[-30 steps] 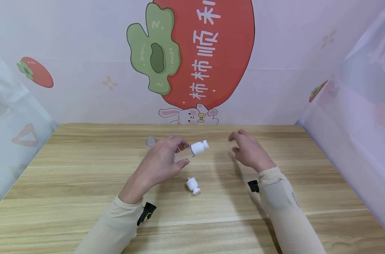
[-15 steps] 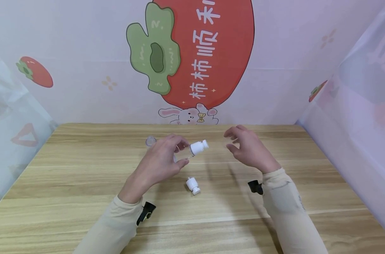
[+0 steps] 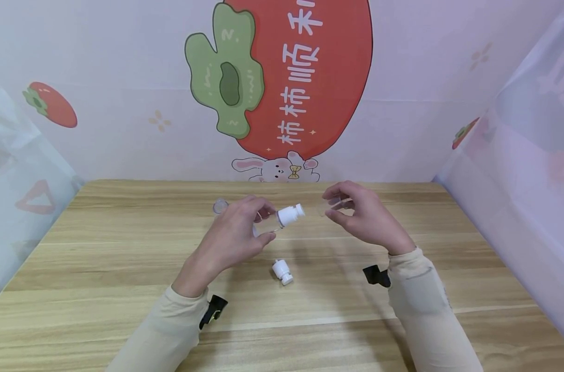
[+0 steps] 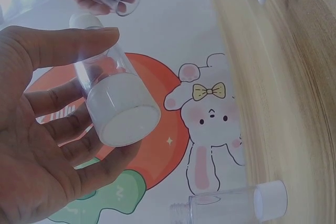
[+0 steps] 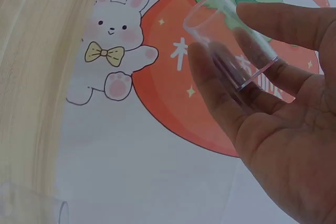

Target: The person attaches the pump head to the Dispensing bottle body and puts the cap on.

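My left hand [image 3: 231,232] grips a clear bottle [image 4: 123,108] with a white lower end. The bottle is tilted, and a white pump top [image 3: 288,216] on its neck points right toward the other hand. Between thumb and fingers, my right hand [image 3: 363,214] holds a clear, hollow cap [image 5: 228,32], its open end facing the pump top across a small gap. A second white pump top [image 3: 282,272] lies on the table below the left hand. Behind that hand stands another clear bottle [image 4: 220,205] with a bare threaded neck, partly hidden in the head view.
Another clear cylinder [image 5: 34,203] stands at the lower left of the right wrist view, over the wooden table [image 3: 100,258]. A printed cloth backdrop [image 3: 124,129] rises at the table's back edge, with cloth along both sides.
My right hand has moved left with the clear cap, closer to the pump top, and the cap has turned toward it. The left hand and its bottle have hardly moved.
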The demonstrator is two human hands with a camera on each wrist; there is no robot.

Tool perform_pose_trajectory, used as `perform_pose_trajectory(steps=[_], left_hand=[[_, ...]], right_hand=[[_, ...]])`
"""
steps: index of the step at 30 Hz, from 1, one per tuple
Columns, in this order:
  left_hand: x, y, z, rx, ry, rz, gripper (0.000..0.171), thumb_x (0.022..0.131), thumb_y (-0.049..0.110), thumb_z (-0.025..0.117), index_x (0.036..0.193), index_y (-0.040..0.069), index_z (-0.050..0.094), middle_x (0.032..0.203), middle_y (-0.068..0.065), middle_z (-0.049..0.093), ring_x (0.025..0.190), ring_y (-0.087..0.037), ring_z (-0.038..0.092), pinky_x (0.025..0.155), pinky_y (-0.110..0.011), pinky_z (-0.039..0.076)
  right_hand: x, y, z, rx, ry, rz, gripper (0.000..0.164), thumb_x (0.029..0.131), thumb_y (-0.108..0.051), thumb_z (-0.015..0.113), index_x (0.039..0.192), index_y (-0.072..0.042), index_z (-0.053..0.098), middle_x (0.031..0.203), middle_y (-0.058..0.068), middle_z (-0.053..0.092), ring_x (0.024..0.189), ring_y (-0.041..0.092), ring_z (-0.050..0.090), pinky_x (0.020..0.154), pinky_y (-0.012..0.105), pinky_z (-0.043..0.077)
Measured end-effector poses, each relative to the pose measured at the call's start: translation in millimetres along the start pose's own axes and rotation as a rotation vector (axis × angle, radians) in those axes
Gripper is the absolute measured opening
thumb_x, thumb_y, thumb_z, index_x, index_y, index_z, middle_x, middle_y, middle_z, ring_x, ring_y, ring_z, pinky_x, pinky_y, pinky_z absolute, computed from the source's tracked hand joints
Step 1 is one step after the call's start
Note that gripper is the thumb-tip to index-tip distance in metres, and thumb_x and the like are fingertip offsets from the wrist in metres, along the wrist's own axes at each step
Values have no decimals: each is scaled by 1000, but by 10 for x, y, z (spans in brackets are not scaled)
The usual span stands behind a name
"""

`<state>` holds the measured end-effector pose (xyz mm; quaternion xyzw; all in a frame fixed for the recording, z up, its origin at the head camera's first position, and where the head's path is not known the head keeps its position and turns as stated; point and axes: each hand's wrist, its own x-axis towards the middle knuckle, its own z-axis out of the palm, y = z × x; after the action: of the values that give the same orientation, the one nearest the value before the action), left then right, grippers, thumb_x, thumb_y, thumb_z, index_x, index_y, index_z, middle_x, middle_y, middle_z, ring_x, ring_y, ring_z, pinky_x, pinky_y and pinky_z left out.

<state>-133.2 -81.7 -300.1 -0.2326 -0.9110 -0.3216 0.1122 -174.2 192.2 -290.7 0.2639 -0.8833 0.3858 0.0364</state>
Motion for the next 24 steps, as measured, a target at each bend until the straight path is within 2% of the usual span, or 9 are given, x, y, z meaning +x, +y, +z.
perform_pose_trajectory(steps=[11,17,24], left_hand=[[-2,-5,2,6,9,2,37,75,8,89,107,5,72,97,-7,67,87,-22,65,77,-38,55],[1,-6,4,7,9,1,36,75,8,89,107,5,72,97,-6,67,87,-22,65,77,-38,55],[0,1,5,7,11,5,37,75,8,89,107,5,72,97,-6,67,87,-22,65,77,-38,55]], right_hand=[[-9,-25,-49,215,-45,2,28,91,0,73,118,-2,64,114,10,65,103,23,64,91,32,55],[-6,-45,-74,333,-80,16,28,93,1,71,120,1,63,116,13,64,106,27,65,90,33,56],[-16,-61,-89,393,-102,19,30,93,0,71,122,4,62,118,23,63,104,32,66,88,36,57]])
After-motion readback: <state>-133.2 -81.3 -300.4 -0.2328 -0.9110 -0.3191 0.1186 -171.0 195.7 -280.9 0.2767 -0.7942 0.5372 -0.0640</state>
